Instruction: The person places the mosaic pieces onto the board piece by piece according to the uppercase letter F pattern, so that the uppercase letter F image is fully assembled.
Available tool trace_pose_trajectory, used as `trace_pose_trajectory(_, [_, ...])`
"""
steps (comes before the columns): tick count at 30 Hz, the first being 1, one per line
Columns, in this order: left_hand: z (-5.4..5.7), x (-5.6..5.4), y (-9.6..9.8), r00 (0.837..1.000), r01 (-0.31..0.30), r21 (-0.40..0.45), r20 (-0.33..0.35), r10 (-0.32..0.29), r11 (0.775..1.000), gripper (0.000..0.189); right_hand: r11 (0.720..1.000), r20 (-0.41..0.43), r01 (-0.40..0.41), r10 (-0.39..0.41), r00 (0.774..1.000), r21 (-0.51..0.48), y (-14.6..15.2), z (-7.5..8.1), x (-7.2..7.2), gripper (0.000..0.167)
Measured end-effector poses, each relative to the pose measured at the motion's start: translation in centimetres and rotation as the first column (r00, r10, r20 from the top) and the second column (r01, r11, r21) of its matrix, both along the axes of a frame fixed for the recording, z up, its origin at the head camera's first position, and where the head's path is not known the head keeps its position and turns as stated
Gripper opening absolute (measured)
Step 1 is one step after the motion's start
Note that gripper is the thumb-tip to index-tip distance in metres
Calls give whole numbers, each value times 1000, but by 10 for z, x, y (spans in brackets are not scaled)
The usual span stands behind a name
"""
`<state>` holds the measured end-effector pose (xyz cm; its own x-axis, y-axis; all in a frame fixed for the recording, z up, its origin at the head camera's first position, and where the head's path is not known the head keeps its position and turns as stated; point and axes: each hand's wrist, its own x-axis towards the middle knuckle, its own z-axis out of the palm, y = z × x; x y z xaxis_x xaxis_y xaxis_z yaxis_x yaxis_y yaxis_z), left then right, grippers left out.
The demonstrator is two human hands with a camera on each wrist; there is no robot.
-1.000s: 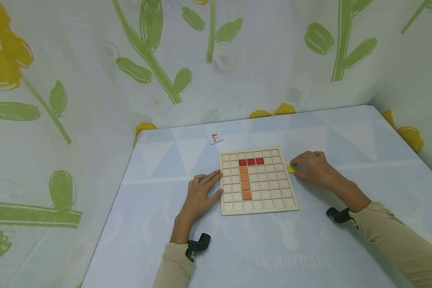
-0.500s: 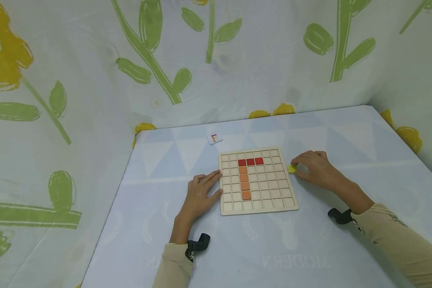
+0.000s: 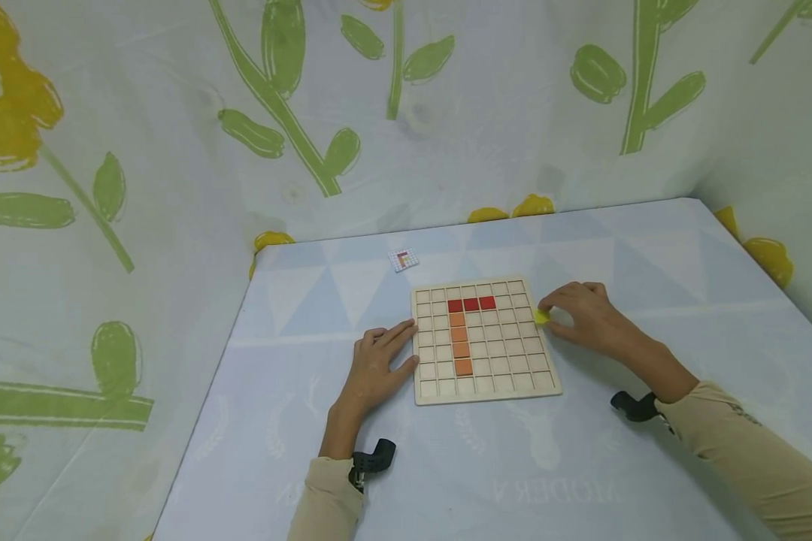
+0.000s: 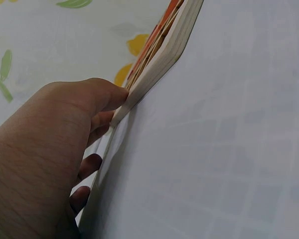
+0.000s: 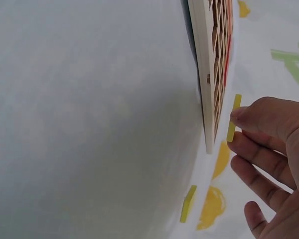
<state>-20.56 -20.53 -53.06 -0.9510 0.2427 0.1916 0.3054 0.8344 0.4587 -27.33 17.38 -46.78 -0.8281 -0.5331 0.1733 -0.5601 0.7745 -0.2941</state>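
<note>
A square wooden grid board [image 3: 487,397] lies on the table. It holds a row of red tiles [image 3: 471,304] and, below its left end, a column of orange tiles [image 3: 460,333]. Fingers spread, my left hand [image 3: 372,372] touches the board's left edge, which also shows in the left wrist view. At the right edge, my right hand [image 3: 592,319] pinches a thin yellow tile [image 5: 234,117] between thumb and forefinger, just above the board's rim. A second yellow tile [image 5: 188,204] rests on the table in the right wrist view; the head view does not show it.
A small card [image 3: 403,260] printed with a coloured grid pattern lies behind the board. The pale patterned table [image 3: 298,300] ends at a flower-printed cloth backdrop [image 3: 487,135]. Black cameras [image 3: 377,455] are worn at both wrists.
My right hand has moved slightly left with the yellow tile, from beside the board to its right rim. The left hand and the board have stayed in place.
</note>
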Motion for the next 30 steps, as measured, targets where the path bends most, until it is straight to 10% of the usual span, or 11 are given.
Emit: trace_pose_trajectory(30, [-1,1,0,1000,4,-3,-23,-4,1000,56,984,-55,-163,159,986,-76,-41,-3,2,23])
